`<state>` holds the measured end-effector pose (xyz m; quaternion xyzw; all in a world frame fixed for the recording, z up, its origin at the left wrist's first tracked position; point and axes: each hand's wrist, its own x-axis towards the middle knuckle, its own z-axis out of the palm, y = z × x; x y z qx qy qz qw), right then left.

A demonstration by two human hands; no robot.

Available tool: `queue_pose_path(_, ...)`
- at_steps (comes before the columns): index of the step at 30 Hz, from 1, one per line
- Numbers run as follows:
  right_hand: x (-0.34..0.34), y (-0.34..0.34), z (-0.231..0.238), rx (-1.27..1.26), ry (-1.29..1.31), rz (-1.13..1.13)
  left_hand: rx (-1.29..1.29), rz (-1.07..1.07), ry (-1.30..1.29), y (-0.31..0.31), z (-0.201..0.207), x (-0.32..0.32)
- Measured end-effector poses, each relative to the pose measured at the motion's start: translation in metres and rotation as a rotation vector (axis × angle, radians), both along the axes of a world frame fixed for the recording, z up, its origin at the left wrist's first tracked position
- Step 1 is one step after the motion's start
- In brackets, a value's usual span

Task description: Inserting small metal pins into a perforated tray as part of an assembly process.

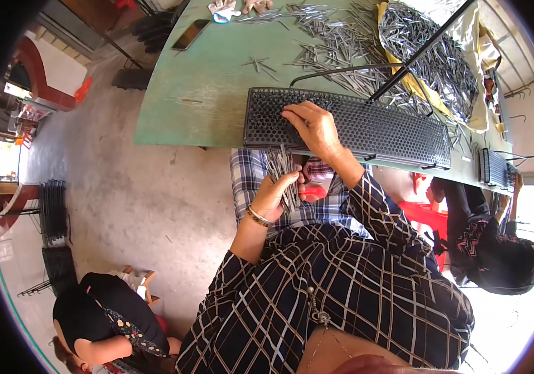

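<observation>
A long black panel (373, 128) with rows of round holes lies along the near edge of the green table. My right hand (318, 128) is over its left part, thumb and fingertips brought together at the holes. Whatever those fingertips hold, if anything, is too small to make out. Below the panel's front edge, my left hand (274, 194) is closed around a bundle of thin grey strips (278, 163), their ends pointing up towards the panel. Black rods (398, 78) rise from the panel's far side and reach to the upper right.
Many loose strips (335, 59) are strewn over the green table (179, 112). A yellow-edged sack (429, 56) holds a heap more. A phone (191, 35) and gloves (223, 11) lie at the far left. Co-workers sit at the right (491, 249) and lower left (114, 318). Black racks (53, 212) stand leftward.
</observation>
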<state>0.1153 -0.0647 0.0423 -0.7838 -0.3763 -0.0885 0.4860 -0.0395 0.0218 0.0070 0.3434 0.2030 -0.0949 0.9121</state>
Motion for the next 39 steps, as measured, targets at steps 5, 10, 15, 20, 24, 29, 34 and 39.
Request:
queue_pose_path(5, -0.001, 0.0, -0.008, -0.019, 0.016, 0.007, 0.04, 0.0, -0.022, 0.002, -0.001, -0.002)
queue_pose_path(10, -0.002, 0.0, -0.016, -0.142, -0.241, -0.034, 0.068, -0.03, 0.003, 0.003, 0.002, -0.003)
queue_pose_path(15, -0.003, -0.002, -0.015, -0.253, -0.294, -0.066, 0.082, -0.03, -0.007, 0.003, 0.003, -0.003)
queue_pose_path(20, -0.003, -0.003, -0.008, -0.221, -0.307, -0.04, 0.041, -0.035, -0.034, 0.002, 0.0, -0.004)
queue_pose_path(24, -0.006, -0.019, 0.01, -0.144, 0.156, 0.096, 0.022, -0.047, -0.075, 0.002, 0.002, -0.002)
queue_pose_path(29, -0.019, -0.031, 0.014, -0.158, 0.946, 0.268, 0.107, -0.122, -0.171, 0.004, 0.006, -0.001)
queue_pose_path(34, -0.012, -0.033, 0.004, 0.127, 0.78, 0.001, 0.057, -0.077, -0.126, 0.001, -0.007, 0.003)
queue_pose_path(39, 0.002, -0.024, -0.002, 0.129, 0.556, -0.138, 0.06, -0.046, -0.085, 0.0, -0.016, 0.011)
